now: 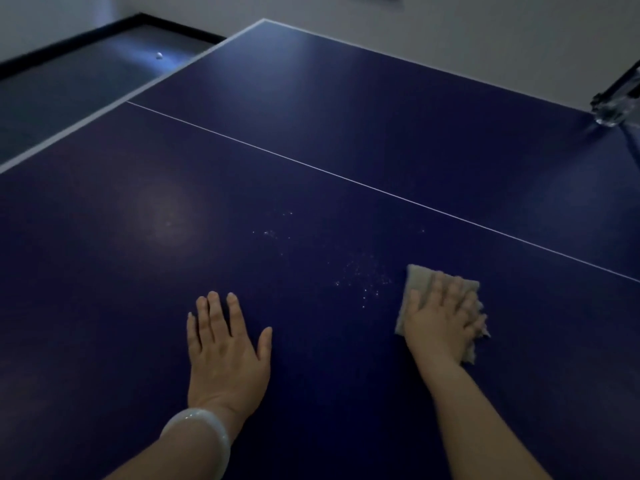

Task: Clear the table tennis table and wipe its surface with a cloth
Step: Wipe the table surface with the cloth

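Note:
The dark blue table tennis table [311,140] fills the view, with a thin white centre line running across it. My right hand [441,320] lies flat with straight fingers on a beige cloth [420,277], pressing it onto the table near the front right. My left hand [227,344] rests flat and open on the bare surface to the left, a pale bangle on its wrist. Between the hands, a patch of small white specks [363,280] lies on the table just left of the cloth.
The net clamp and post [614,102] stand at the table's far right edge. A white ball [159,55] lies on the dark floor beyond the table's left edge. A pale wall runs behind the table.

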